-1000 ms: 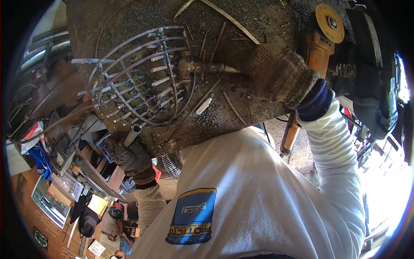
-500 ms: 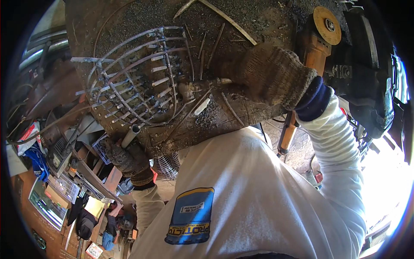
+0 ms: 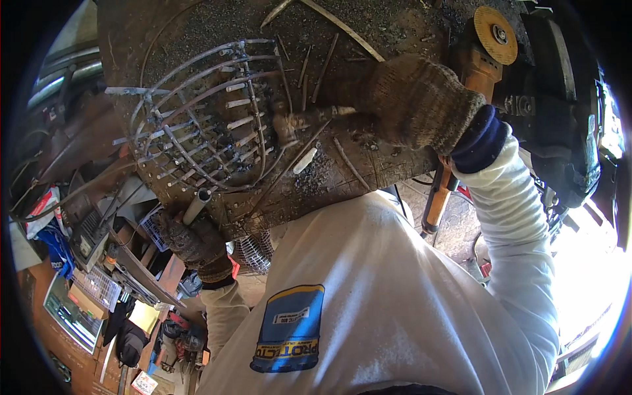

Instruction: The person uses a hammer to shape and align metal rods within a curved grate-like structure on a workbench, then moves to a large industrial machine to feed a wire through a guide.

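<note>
Nearest the camera, a white long-sleeved top with a blue and yellow chest patch fills the lower middle of the view. From it, 2 gloved hands are raised to a rusty, grit-covered workbench top.

The left hand is seen at the near edge of the bench, in a dark, worn glove. Its fingers are wrapped tightly around a short grey metal rod, which sticks up out of the fist and ends just below the wire basket frame. The rod's tip is close to the frame's lower wires; whether it touches them cannot be told.

The right hand is stretched over the bench in a brown knitted glove with a dark blue cuff. Its fingers are closed around the back end of a thick, rusty metal bar. The bar lies nearly level, pointing to the left, and its far end meets the right side of the wire basket frame.

The frame is made of curved grey hoops crossed by short straight rods, and it lies on its side on the bench. Nothing is held inside it. Loose thin rods and a small white stub are scattered on the bench beside the bar.

Just behind the right wrist, an orange angle grinder with a round disc is propped at the bench edge. Further down on the left, cluttered shelves of small items can be made out.
</note>
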`<state>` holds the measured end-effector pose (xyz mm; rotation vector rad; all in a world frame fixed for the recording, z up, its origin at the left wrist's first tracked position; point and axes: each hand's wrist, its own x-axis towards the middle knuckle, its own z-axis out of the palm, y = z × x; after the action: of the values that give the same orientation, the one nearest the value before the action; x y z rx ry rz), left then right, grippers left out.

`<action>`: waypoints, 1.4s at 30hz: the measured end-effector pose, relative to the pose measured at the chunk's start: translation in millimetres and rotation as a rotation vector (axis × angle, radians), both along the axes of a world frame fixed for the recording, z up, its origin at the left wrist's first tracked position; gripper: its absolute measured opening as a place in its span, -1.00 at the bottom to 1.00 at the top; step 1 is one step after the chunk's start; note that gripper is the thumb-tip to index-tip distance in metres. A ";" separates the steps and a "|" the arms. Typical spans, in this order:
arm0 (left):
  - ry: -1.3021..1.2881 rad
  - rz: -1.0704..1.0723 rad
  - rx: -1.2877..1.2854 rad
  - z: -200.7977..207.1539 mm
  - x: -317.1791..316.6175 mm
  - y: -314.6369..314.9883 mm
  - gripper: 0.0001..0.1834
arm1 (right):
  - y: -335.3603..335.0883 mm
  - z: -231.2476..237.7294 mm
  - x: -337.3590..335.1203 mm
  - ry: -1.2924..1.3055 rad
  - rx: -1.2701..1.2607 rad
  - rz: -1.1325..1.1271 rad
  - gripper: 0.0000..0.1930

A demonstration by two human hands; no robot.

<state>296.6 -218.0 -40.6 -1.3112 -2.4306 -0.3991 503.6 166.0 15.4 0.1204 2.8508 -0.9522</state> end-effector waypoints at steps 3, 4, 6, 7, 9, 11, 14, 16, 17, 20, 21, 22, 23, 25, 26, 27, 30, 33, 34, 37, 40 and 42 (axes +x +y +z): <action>-0.082 0.036 0.062 -9.3 0.2 -7.1 -0.67 | 0.7 -5.5 -4.4 0.019 -0.069 0.018 -0.68; -0.094 0.043 0.072 -9.6 0.2 -8.5 -0.67 | 1.0 -8.2 -8.4 0.017 -0.079 0.023 -0.68; 0.030 0.010 0.016 -4.2 -0.6 -4.4 -0.67 | 5.6 -14.0 -17.0 0.001 -0.097 0.014 -0.67; 0.098 -0.009 -0.018 -3.6 -1.0 -2.3 -0.68 | 6.5 -16.5 -19.3 -0.004 -0.113 0.008 -0.67; 0.150 -0.022 -0.018 -3.7 0.5 -1.6 -0.68 | 4.2 -22.0 -17.2 0.004 -0.144 0.001 -0.66; 0.132 -0.018 0.017 -4.7 2.6 -0.5 -0.68 | -0.2 -23.4 -9.3 0.028 -0.204 0.001 -0.66; -0.129 0.105 0.102 -3.3 5.2 0.6 -0.67 | 1.7 -20.7 -3.4 -0.045 -0.264 -0.020 -0.65; -0.054 0.066 0.028 -1.5 3.7 -0.3 -0.67 | 2.3 -2.7 -8.6 -0.347 -0.118 -0.056 -0.65; -0.027 0.052 0.005 -0.7 2.8 -0.2 -0.67 | 0.8 13.3 -12.8 -0.520 0.002 -0.056 -0.65; 0.059 0.079 -0.053 2.3 4.0 2.1 -0.68 | -8.4 0.8 0.9 0.022 0.141 -0.055 -0.64; 0.012 0.036 -0.016 6.2 5.4 5.7 -0.68 | -13.4 5.1 -1.0 -0.099 0.187 0.056 -0.63; -0.034 -0.007 0.021 8.1 6.4 7.7 -0.68 | -15.9 7.5 -1.9 -0.221 0.232 0.167 -0.62; -0.036 -0.010 0.023 6.6 6.0 5.7 -0.68 | -10.8 3.8 -1.3 -0.223 0.234 0.164 -0.62; 0.008 0.009 0.050 -0.6 2.4 1.0 -0.64 | -0.8 -9.3 -0.7 -0.121 0.253 0.152 -0.72; 0.009 0.011 0.048 1.2 3.0 0.8 -0.64 | -0.2 -13.6 -1.9 -0.083 0.259 0.152 -0.74; 0.004 0.035 -0.018 4.2 3.7 1.5 -0.61 | -7.7 -13.9 -2.9 0.036 0.189 0.084 -0.72; 0.017 0.024 -0.069 4.0 1.8 -1.5 -0.56 | -33.2 -8.2 -5.9 0.385 -0.020 -0.133 -0.64; 0.027 0.016 -0.052 1.4 2.9 -3.2 -0.55 | -26.0 -1.8 -4.3 0.402 -0.058 -0.178 -0.62; 0.016 0.039 -0.048 0.7 3.6 -3.6 -0.55 | -16.4 3.2 -3.0 0.305 -0.026 -0.148 -0.63; 0.083 0.022 -0.068 0.0 0.8 -3.4 -0.56 | -1.6 2.8 2.8 0.181 0.025 -0.109 -0.65; 0.131 0.033 -0.106 1.0 1.9 -2.7 -0.57 | -9.8 -9.1 13.6 0.191 -0.008 -0.133 -0.67; 0.122 0.025 -0.100 0.8 1.6 -2.0 -0.59 | -14.2 -13.5 21.5 0.197 -0.028 -0.169 -0.68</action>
<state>298.2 -220.1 -39.8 -1.3033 -2.3894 -0.1876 525.0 151.9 1.9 0.2837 3.0448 -1.0917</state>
